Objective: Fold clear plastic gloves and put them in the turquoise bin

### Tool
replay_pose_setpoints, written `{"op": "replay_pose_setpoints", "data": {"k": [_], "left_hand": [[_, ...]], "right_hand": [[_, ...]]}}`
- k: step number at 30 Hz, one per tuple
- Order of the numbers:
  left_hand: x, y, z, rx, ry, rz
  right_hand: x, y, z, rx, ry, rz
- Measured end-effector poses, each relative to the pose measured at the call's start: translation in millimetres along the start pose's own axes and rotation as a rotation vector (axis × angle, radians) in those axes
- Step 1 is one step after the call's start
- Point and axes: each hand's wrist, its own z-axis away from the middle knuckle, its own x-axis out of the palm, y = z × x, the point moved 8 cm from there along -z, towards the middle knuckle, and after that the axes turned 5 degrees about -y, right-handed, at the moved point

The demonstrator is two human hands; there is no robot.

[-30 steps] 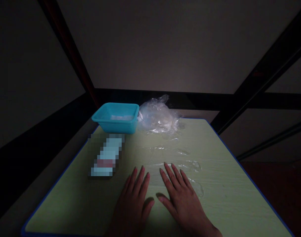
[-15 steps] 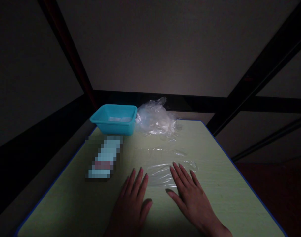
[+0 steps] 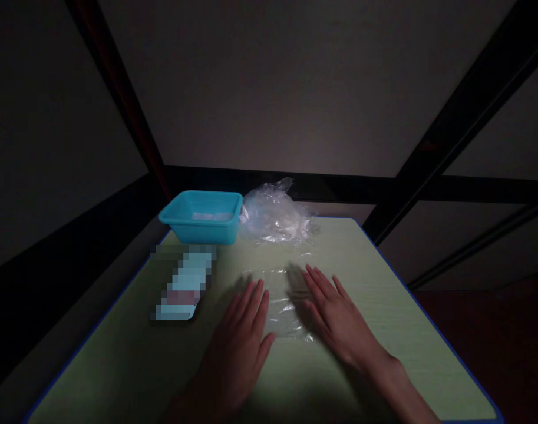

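A clear plastic bag (image 3: pixel 284 309) lies flat and lightly creased on the pale green table (image 3: pixel 375 365). My left hand (image 3: pixel 240 335) is at the bag's left side, palm down with fingers stretched out and nothing in it. Over the right side of the bag is my right hand (image 3: pixel 334 315), open as well, its fingers extended and a shadow beneath it. Whether either palm touches the plastic I cannot tell. The hands hide parts of the bag's side edges.
A turquoise plastic basin (image 3: pixel 202 231) with something white inside stands at the back left. Beside it sits a crumpled clear plastic bundle (image 3: pixel 275 215). A pixelated phone-like object (image 3: pixel 187 282) lies left of my hands. Blue edging borders the table; walls rise behind.
Both hands have moved forward across the table, away from me. The right hand appears raised, with a wider shadow under it. The view has shifted slightly.
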Motion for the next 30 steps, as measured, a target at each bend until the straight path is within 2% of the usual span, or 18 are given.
{"op": "replay_pose_setpoints", "data": {"k": [3,7,10,13,25,30], "left_hand": [[8.6,-10.6,-36.0,-0.007,-0.066,0.044],[33.7,-23.4,-61.4,-0.021,-0.164,0.06],[45.7,-27.4,-62.4,-0.015,-0.193,0.056],[49.5,-30.3,-58.5,-0.039,-0.186,0.036],[52.5,-31.9,-54.0,-0.038,-0.127,-0.004],[52.9,-33.1,-54.9,-0.047,-0.144,0.022]], "right_hand": [[-2.8,-4.3,-35.7,0.026,-0.035,0.048],[16.0,-6.7,-60.8,0.0,-0.107,0.061],[30.4,-3.5,-62.9,0.004,-0.14,0.072],[35.9,2.7,-61.2,0.042,-0.141,0.092],[33.7,56.4,-60.0,0.183,-0.161,0.049],[31.1,65.4,-58.5,0.189,-0.126,0.018]]}}
